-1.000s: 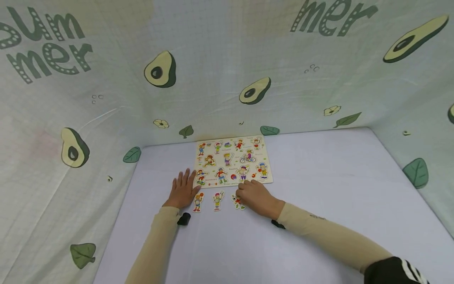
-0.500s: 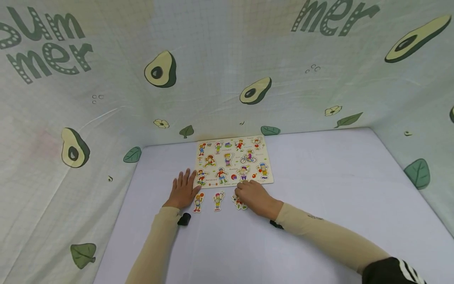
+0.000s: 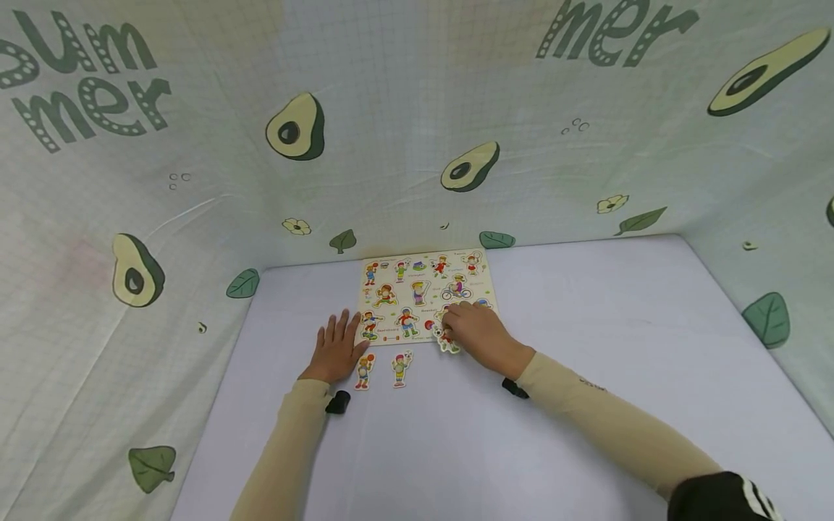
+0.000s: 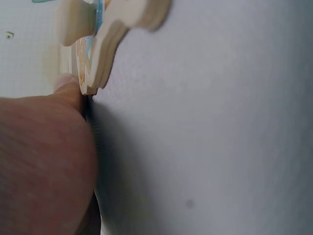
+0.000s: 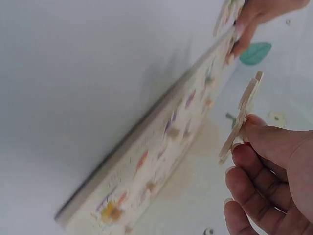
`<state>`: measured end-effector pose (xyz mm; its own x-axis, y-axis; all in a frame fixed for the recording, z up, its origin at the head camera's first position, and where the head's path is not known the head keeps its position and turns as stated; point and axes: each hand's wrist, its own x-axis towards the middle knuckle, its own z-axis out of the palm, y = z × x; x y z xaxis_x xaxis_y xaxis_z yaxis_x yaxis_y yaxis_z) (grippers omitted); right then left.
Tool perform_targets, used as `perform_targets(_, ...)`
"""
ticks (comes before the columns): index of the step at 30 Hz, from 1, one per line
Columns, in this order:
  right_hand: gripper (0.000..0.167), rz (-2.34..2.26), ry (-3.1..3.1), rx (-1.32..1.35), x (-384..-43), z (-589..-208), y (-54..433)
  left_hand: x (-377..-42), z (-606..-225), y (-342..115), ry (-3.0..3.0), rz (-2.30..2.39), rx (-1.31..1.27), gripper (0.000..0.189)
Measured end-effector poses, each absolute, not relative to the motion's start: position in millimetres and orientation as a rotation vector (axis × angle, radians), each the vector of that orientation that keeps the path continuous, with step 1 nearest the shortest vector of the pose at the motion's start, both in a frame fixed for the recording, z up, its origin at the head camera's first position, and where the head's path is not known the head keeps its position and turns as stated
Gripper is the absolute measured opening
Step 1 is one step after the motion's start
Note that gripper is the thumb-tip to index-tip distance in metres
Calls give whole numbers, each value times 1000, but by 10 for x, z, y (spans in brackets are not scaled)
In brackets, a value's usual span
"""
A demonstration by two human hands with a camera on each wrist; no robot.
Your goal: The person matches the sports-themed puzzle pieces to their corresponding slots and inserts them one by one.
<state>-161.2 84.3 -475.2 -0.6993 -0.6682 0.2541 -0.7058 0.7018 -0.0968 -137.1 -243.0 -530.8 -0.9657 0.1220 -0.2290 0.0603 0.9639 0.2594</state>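
My left hand (image 3: 334, 351) lies flat with fingers spread, fingertips at the left edge of the wooden puzzle board (image 3: 410, 341). Between thumb and fingers my right hand (image 3: 478, 333) pinches a wooden puzzle piece (image 3: 446, 341), a figure in red with a football, over the board's lower right. The right wrist view shows this piece (image 5: 239, 122) edge-on, raised off the board. Two more figure pieces lie on the table: one with an orange ball (image 3: 365, 371) beside my left thumb, another with a pink cap (image 3: 400, 370). A knobbed piece (image 4: 110, 51) stands close to the left thumb in the left wrist view.
The white table (image 3: 560, 311) extends around the board on both sides. A cloth wall (image 3: 384, 145) printed with avocados and leaves rises right behind the board's far edge. Black wrist devices (image 3: 337, 402) sit at both cuffs.
The right hand has lifted the football figure piece from the table below the board and carried it up and slightly right, over the board's lower edge. The left hand stays put.
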Motion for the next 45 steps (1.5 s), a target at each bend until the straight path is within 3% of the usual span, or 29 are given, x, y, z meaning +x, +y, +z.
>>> perform_targets(18,10,386,-2869,846,-2511,-4684,726,-1359,-5327,-2451,2867,375,133,72)
perform_targets(45,13,330,-3029,810,-3192,-4819,563,-1372,-5287,-2419,2837,385,113,73)
